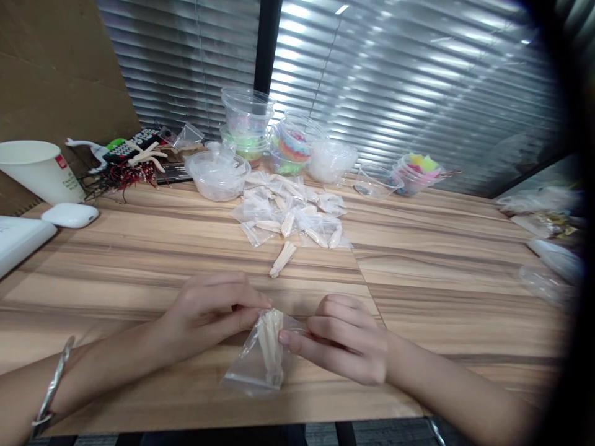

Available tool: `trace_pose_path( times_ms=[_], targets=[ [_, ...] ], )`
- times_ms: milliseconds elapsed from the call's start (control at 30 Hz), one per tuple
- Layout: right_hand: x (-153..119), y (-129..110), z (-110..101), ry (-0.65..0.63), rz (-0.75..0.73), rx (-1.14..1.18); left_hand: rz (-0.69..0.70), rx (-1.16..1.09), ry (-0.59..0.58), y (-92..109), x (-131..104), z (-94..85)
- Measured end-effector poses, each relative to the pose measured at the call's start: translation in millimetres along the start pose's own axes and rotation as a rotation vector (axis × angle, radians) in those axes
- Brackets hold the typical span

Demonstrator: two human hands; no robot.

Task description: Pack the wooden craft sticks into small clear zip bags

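Near the front edge of the table, a clear plastic bag (248, 365) has a bundle of pale, thin strips (272, 347) inside. My left hand (218, 310) pinches the bag's upper corner between thumb and fingers. From the right, my right hand (348, 341) holds the bag's other side, its thumb against the plastic over the bundle and its other fingers curled. A similar loose pale bundle (282, 259) lies on the wood just beyond my hands. Farther back rests a pile of clear bags (288, 214) with pale bundles in them.
Clear plastic bowls (218, 176) and stacked tubs with colourful contents (290, 148) stand along the back by the blinds. A paper cup (39, 170), a white case (69, 215) and a white box (23, 241) sit left. More plastic packaging (543, 201) lies at the right edge.
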State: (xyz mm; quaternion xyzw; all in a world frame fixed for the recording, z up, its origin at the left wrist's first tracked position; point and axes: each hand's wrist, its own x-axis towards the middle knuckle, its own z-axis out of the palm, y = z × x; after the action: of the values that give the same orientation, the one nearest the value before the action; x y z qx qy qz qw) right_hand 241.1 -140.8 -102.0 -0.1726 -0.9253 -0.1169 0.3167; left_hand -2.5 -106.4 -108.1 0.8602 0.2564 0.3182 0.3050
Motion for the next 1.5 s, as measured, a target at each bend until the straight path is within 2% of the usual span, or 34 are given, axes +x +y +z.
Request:
trace_pose_path(
  times_ms=[233,433,700,800,1000,1200,1300,1500],
  targets=[
    [-2.4,-0.2,2.0,-0.008,0.001,-0.006,0.033,-0.022,-0.005,-1.1,-1.8,0.9],
    [0.6,-1.5,1.9,-0.002,0.007,-0.01,-0.046,-0.045,-0.033,2.0,-0.8,1.5],
    [-5.7,-2.1,5.4,-0.033,0.004,-0.051,-0.058,-0.087,-0.062,-0.6,0.7,2.9],
    [-4.5,-2.0,4.6,-0.045,0.002,-0.058,-0.101,-0.055,-0.097,0.3,1.1,2.4],
    [-8.6,-3.3,9.4,-0.046,0.033,-0.049,-0.182,-0.056,-0.097,-0.4,2.2,3.8],
    [-13.3,0.2,15.2,-0.033,0.177,0.033,-0.327,-0.119,-0.17,0.8,9.0,7.3],
    [-10.6,3.2,14.4,-0.026,0.305,0.163,-0.342,-0.115,-0.198,-1.3,10.9,8.9],
    [-9.5,2.0,15.2,-0.079,0.555,0.41,-0.351,-0.051,-0.167,-7.5,8.0,12.6]
  ],
)
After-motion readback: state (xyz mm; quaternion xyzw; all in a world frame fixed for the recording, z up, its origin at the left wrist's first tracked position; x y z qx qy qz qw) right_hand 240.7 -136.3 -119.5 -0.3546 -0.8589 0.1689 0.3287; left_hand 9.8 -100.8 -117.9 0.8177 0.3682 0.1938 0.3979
